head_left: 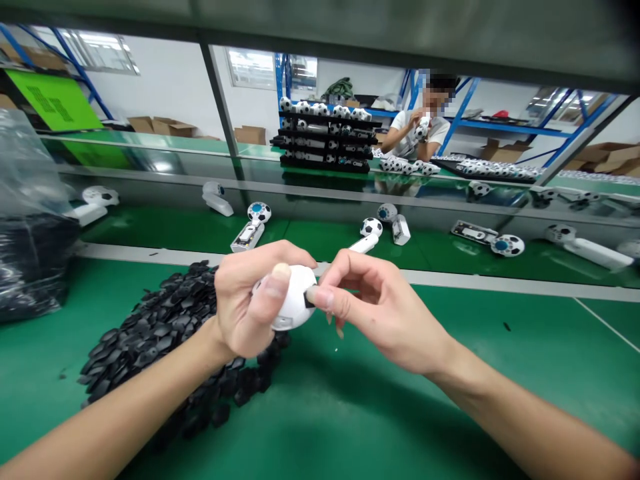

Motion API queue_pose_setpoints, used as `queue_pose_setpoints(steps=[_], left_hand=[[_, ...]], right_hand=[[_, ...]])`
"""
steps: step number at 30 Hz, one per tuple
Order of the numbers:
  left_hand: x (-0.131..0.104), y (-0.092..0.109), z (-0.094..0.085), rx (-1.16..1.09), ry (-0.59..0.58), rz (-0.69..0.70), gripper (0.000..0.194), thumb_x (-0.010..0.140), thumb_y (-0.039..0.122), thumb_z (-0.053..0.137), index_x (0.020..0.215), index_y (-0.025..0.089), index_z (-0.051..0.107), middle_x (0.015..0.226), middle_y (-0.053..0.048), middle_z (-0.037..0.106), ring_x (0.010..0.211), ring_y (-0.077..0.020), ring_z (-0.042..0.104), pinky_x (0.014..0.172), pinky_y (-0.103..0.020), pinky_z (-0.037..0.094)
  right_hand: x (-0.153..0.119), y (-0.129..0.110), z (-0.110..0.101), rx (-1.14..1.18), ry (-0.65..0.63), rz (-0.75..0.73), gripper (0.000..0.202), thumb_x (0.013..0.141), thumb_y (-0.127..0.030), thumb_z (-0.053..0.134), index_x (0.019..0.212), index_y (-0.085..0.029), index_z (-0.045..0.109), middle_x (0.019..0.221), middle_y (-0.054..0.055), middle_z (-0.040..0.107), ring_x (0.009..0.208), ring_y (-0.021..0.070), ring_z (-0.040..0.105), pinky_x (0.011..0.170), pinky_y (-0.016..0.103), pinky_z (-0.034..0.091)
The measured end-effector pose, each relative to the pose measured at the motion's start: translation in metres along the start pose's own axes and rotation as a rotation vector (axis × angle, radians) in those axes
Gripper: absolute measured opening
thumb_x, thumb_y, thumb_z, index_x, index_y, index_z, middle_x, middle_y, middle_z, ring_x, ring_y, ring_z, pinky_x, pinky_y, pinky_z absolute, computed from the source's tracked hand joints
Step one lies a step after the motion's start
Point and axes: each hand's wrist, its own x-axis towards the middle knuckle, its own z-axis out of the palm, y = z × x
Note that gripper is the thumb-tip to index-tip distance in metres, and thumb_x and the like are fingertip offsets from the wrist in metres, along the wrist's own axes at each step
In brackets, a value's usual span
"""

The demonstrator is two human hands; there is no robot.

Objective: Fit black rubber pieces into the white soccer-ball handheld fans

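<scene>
My left hand (255, 300) is closed around a white ball-shaped housing (295, 307), its thumb pressed across the near side. With thumb and index finger, my right hand (370, 307) pinches a small black patch piece (309, 297) against the right side of the ball. Whether the piece sits fully in the surface is hidden by the fingertips. Beneath and beside my left forearm lies a heap of black patch pieces (150, 333) on the green table (320, 413).
Soccer-ball units with white bodies (250, 233) lie along the green strip beyond the table's grey edge. A clear bag of black pieces (30, 253) stands at left. Stacked black trays (327, 140) and a co-worker (423, 127) holding a ball unit are across the bench.
</scene>
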Motion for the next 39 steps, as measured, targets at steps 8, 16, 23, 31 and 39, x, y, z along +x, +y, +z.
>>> queue_pose_setpoints(steps=[8,16,23,31,39], left_hand=[[-0.002,-0.002,-0.005,0.046,-0.062,0.171,0.029,0.099,0.039,0.054,0.085,0.024,0.074,0.07,-0.008,0.071,0.059,-0.0241,0.065,0.054,-0.038,0.047],[0.012,0.01,-0.011,0.15,-0.326,0.203,0.021,0.091,0.032,0.058,0.077,0.024,0.072,0.059,-0.006,0.067,0.043,-0.0197,0.055,0.045,-0.034,0.039],[0.019,0.025,-0.015,0.137,-0.463,-0.018,0.023,0.085,0.041,0.065,0.068,0.027,0.071,0.058,-0.008,0.066,0.047,-0.0247,0.061,0.048,-0.036,0.047],[0.021,0.036,-0.01,0.005,-0.397,-0.125,0.022,0.087,0.035,0.065,0.069,0.026,0.074,0.057,-0.006,0.067,0.045,-0.0222,0.06,0.048,-0.034,0.047],[0.01,0.041,-0.013,0.038,-0.292,-0.172,0.028,0.091,0.043,0.064,0.074,0.026,0.078,0.058,-0.008,0.066,0.046,-0.0221,0.055,0.044,-0.035,0.04]], right_hand=[[-0.005,0.0,0.003,0.052,-0.02,0.055,0.04,0.08,-0.045,0.095,0.077,-0.018,0.065,0.074,-0.002,0.066,0.064,0.0119,0.059,0.057,0.024,0.049],[-0.004,0.0,-0.001,0.172,-0.044,0.226,0.052,0.061,-0.046,0.105,0.069,-0.019,0.061,0.066,-0.001,0.073,0.062,0.0162,0.072,0.061,0.027,0.059],[0.0,0.004,-0.008,0.263,-0.18,0.362,0.064,0.058,-0.037,0.107,0.081,-0.022,0.049,0.063,-0.003,0.075,0.056,0.0164,0.074,0.057,0.025,0.062],[-0.004,-0.002,-0.003,0.153,-0.151,0.254,0.062,0.066,-0.045,0.103,0.081,-0.025,0.046,0.062,-0.005,0.071,0.056,0.0178,0.073,0.055,0.028,0.061],[-0.018,0.009,0.011,-0.174,0.09,-0.102,0.049,0.081,-0.047,0.095,0.081,-0.027,0.05,0.07,-0.005,0.062,0.058,0.0158,0.063,0.054,0.029,0.05]])
